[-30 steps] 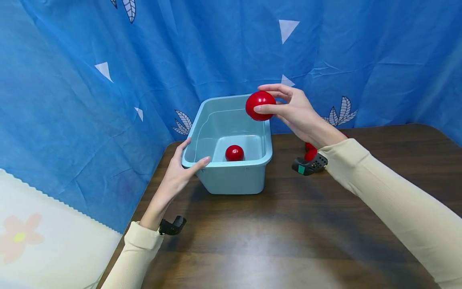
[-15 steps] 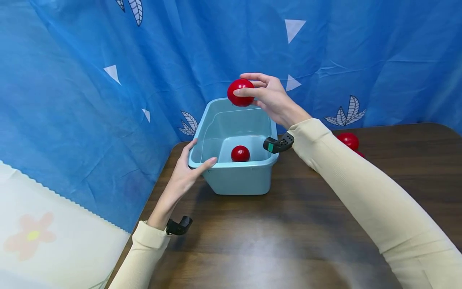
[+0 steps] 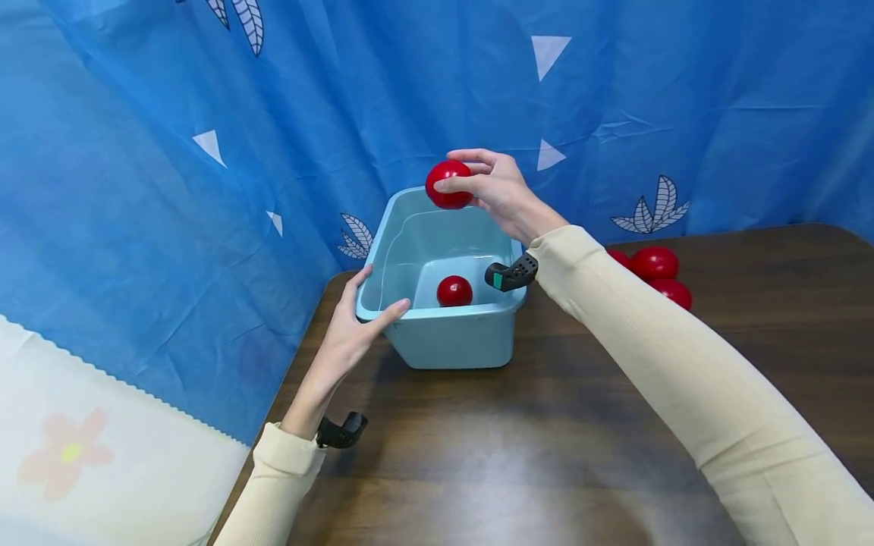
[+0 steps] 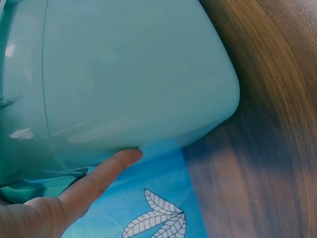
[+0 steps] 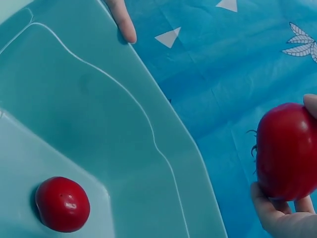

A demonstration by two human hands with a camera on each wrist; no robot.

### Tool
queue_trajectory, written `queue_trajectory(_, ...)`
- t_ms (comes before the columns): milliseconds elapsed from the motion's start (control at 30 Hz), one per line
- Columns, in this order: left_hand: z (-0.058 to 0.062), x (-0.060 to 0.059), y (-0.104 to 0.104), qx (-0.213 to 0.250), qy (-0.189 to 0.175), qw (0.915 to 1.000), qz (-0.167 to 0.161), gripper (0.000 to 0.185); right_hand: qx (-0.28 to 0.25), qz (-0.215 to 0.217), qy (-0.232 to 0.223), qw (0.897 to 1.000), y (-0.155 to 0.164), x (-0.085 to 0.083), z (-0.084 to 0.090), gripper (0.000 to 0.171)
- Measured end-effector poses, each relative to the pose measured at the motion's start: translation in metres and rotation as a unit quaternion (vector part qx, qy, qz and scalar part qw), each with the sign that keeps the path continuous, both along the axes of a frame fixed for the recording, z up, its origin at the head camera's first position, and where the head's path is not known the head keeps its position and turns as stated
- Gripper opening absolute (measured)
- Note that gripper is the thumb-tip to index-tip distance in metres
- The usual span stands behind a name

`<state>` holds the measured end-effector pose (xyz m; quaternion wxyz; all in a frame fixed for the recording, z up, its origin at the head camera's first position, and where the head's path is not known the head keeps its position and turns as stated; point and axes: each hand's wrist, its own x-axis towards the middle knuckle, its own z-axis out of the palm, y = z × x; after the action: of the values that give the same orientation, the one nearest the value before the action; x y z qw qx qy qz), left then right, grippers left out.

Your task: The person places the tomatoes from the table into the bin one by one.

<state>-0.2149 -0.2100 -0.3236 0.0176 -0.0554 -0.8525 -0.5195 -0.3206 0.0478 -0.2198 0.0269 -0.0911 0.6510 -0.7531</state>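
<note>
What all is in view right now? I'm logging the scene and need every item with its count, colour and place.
tub: one, light blue, on the table near its far left corner.
tomato in hand: one, red, above the tub's far rim.
tomato in tub: one, red, on the tub's floor.
loose tomatoes: at least three, red, on the table right of the tub, partly hidden by the sleeve.
table: one, dark brown wood.
backdrop cloth: one, blue with white leaves and triangles, behind the table.
left hand: holds the tub's near left corner.
right hand: grips the tomato.

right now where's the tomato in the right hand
In the head view, the tomato is held by the right hand above the far rim of the tub.
</note>
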Motion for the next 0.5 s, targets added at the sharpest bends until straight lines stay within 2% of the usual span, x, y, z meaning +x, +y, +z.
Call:
queue_trajectory(233, -0.001, 0.0, 0.0, 0.0, 0.008, 1.0, -0.004, 0.096, -0.016, -0.011, -0.012, 1.0, 0.005, 0.001, -0.004, 0.058)
queue_trajectory(500, 0.0, 0.003, 0.001, -0.006, 0.004, 1.0, 0.005, 0.096, 0.001, 0.009, 0.001, 1.0, 0.01, 0.003, -0.008, 0.059)
